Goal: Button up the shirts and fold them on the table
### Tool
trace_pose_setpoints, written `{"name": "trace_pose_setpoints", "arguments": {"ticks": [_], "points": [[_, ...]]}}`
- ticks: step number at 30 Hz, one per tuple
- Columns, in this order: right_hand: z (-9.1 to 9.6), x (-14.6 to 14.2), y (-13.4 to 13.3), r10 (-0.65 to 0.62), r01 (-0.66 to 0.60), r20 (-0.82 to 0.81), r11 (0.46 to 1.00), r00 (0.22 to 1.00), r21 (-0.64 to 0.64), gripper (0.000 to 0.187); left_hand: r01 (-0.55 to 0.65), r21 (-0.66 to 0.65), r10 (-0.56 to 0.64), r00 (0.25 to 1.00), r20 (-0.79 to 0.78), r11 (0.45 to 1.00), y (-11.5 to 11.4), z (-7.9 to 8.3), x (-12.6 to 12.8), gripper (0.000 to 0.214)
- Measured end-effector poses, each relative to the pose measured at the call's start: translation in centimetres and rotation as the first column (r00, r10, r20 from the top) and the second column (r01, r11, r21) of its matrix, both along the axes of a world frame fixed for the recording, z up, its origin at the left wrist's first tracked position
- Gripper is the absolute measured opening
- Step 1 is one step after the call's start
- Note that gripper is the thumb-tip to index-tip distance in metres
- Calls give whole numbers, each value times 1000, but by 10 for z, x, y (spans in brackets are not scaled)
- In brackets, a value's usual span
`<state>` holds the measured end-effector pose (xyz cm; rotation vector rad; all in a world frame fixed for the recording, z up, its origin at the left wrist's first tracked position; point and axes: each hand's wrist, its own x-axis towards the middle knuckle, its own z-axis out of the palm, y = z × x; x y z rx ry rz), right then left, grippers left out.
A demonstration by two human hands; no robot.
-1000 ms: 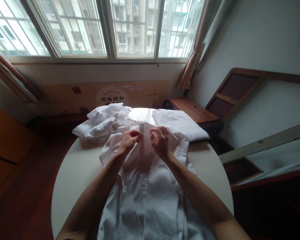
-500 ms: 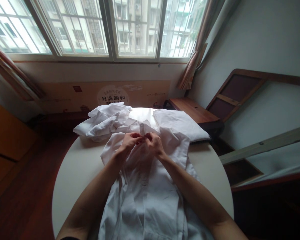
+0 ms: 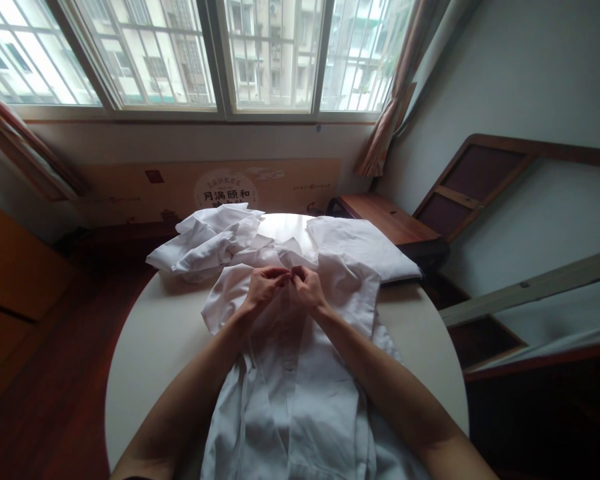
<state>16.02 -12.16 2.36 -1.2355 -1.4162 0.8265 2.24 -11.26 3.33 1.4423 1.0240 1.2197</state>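
A white shirt (image 3: 325, 387) lies spread over the round table, its front placket running toward me and its collar at the far end. Just below the collar, my left hand (image 3: 266, 285) pinches the placket between thumb and fingers. Close beside it, almost fingertip to fingertip, my right hand (image 3: 307, 287) pinches the same part of the shirt. Any button between the fingertips is too small and hidden to make out. Both forearms reach over the shirt from the near edge.
The round white table (image 3: 145, 360) carries a crumpled white cloth (image 3: 205, 237) at the far left and a folded white garment (image 3: 363, 247) at the far right. Behind stand a printed board (image 3: 280, 183) and a barred window. A wooden bench (image 3: 385, 217) stands beyond the table's right.
Both hands stay at the placket below the collar, with only a slight shift of the fingers. The shirt lies as before.
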Motion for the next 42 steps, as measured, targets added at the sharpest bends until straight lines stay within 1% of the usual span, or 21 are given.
{"name": "trace_pose_setpoints", "arguments": {"ticks": [2, 4, 7, 10, 12, 14, 17, 18, 20, 22, 23, 25, 27, 28, 30, 32, 33, 35, 37, 39, 42], "points": [[-2, 0, 3, 57, -60, -111, 998, 992, -18, 22, 46, -26, -44, 995, 86, 999, 0, -2, -1, 25], [0, -1, 4, 101, -108, -188, 994, 977, -29, 23, 44, -9, -43, 991, 130, 999, 1, -3, 0, 25], [4, -3, 1, 116, -125, -207, 992, 971, -30, 23, 6, 77, -11, 998, 61, 997, 1, -4, 2, 20], [6, -3, -2, 113, -115, -107, 993, 988, -9, 23, -28, 148, 36, 998, -56, 989, 1, -4, 1, 12], [4, -2, -1, 68, -68, -35, 998, 997, 5, 19, -18, 148, 31, 995, -92, 989, 1, -1, -3, 10], [2, 2, 3, -29, 29, -36, 1000, 999, 0, 19, -32, 121, 43, 995, -90, 992, 3, 1, -11, 12], [5, 8, 13, -219, 216, -115, 976, 969, -37, 24, -174, 91, 181, 981, -70, 980, 14, 5, -29, 15], [7, 9, 17, -256, 252, -137, 967, 957, -43, 25, -214, 93, 222, 971, -84, 972, 20, 6, -35, 16], [12, 9, 23, -246, 240, -166, 969, 955, -52, 27, -230, 117, 248, 953, -177, 966, 30, 9, -43, 15], [16, 9, 23, -173, 164, -153, 984, 973, -72, 26, -205, 164, 252, 897, -364, 965, 33, 15, -46, 16], [16, 9, 21, -145, 135, -126, 987, 981, -82, 26, -195, 211, 274, 842, -465, 958, 30, 18, -45, 17], [15, 11, 8, -136, 133, -42, 989, 990, -66, 28, -186, 351, 374, 703, -605, 918, 15, 26, -39, 24], [10, 15, -12, -133, 134, 51, 991, 990, -20, 26, -143, 456, 447, 584, -678, 878, -10, 31, -29, 26], [7, 18, -23, -107, 108, 97, 994, 989, -8, 23, -101, 447, 426, 543, -724, 889, -22, 32, -23, 25], [0, 21, -42, -11, 16, 186, 1000, 983, -27, 17, -34, 339, 314, 472, -824, 940, -43, 27, -13, 27], [-7, 22, -56, 76, -63, 256, 996, 964, -60, 15, -35, 223, 217, 422, -880, 974, -53, 17, -7, 31], [-10, 21, -60, 95, -78, 276, 994, 957, -70, 16, -57, 183, 190, 416, -889, 981, -54, 11, -4, 30], [-16, 19, -62, 110, -91, 278, 992, 954, -83, 17, -102, 133, 165, 447, -879, 986, -51, 1, -2, 23], [-20, 18, -61, 118, -98, 251, 991, 961, -89, 18, -117, 114, 159, 531, -832, 987, -45, -6, -3, 15], [-22, 16, -57, 114, -95, 212, 991, 971, -95, 19, -98, 102, 141, 662, -736, 990, -40, -9, -5, 14], [-19, 13, -50, 95, -79, 136, 990, 986, -117, 21, -52, 63, 76, 865, -495, 997, -37, -13, -9, 10]]}}
